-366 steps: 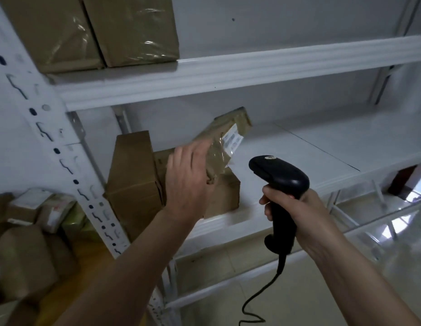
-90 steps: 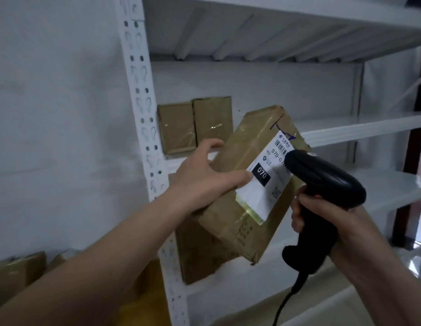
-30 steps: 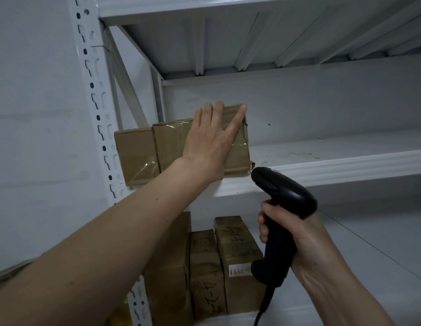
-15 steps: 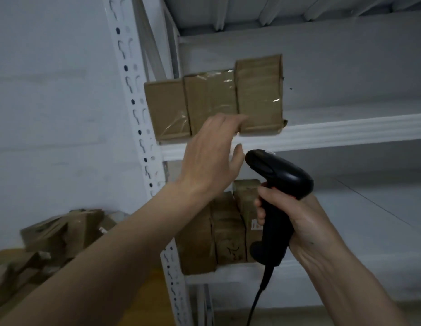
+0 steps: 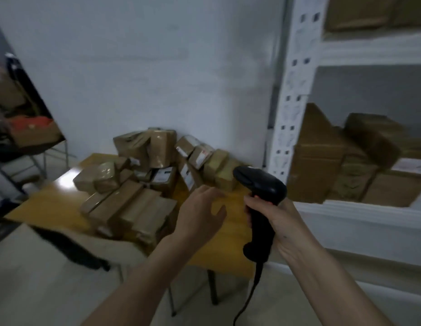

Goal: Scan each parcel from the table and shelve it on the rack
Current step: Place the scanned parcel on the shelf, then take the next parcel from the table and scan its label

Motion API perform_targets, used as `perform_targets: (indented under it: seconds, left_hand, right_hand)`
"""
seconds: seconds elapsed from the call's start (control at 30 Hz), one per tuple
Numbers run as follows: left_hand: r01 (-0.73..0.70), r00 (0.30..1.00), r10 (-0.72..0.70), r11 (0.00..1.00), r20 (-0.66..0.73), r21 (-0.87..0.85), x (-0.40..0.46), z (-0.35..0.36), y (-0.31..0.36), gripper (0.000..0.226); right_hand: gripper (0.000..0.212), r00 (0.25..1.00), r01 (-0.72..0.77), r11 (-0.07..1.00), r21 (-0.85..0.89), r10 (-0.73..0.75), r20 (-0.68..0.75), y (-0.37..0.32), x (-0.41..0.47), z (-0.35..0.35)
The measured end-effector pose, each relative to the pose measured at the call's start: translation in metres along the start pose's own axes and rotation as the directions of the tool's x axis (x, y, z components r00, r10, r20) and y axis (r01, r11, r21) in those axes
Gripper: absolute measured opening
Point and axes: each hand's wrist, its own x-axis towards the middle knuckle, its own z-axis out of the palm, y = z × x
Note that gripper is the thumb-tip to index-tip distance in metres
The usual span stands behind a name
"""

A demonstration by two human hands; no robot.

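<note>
A pile of several brown taped parcels [image 5: 143, 182] lies on the yellow table [image 5: 47, 208] against the wall. My left hand [image 5: 200, 217] hovers empty over the table's right part, fingers loosely spread, just right of the pile. My right hand [image 5: 277, 222] grips the handle of a black barcode scanner [image 5: 261, 198], its head pointing left toward the parcels and its cable hanging down. The white rack [image 5: 291, 95] stands at the right, with brown boxes [image 5: 322, 158] on its middle shelf and more on the shelf above [image 5: 360, 12].
A dark metal shelf unit [image 5: 28, 128] with a red item stands at the far left. The white wall backs the table. Pale floor spreads below, and the table's thin legs [image 5: 213, 288] show under its front edge.
My view has swung down and left from the rack's upper shelf to the table. My left hand has left the shelved parcel and dropped empty toward the pile. The scanner stays in my right hand.
</note>
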Motion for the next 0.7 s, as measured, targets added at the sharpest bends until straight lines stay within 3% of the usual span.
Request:
perform_targets:
  seconds: [0.23, 0.47, 0.6, 0.7]
  left_hand:
    - [0.222, 0.953, -0.225, 0.974, 0.203, 0.038, -0.042, -0.018, -0.129, 0.03]
    - [0.379, 0.865, -0.395, 0.919, 0.309, 0.113, -0.055, -0.016, -0.214, 0.028]
    - [0.482, 0.792, -0.492, 0.867, 0.361, 0.125, -0.042, -0.002, -0.24, 0.06]
    - [0.519, 0.744, -0.541, 0.838, 0.392, 0.17, -0.026, 0.007, -0.255, 0.072]
  right_hand:
    - [0.016, 0.99, -0.137, 0.989, -0.061, 0.138, 0.01, 0.071, 0.029, 0.095]
    - [0.009, 0.972, -0.236, 0.965, -0.109, 0.235, -0.029, 0.117, 0.046, 0.141]
    - [0.005, 0.96, -0.28, 0.95, -0.138, 0.275, -0.057, 0.13, 0.06, 0.151]
    - [0.005, 0.949, -0.313, 0.938, -0.149, 0.303, -0.088, 0.141, 0.078, 0.156]
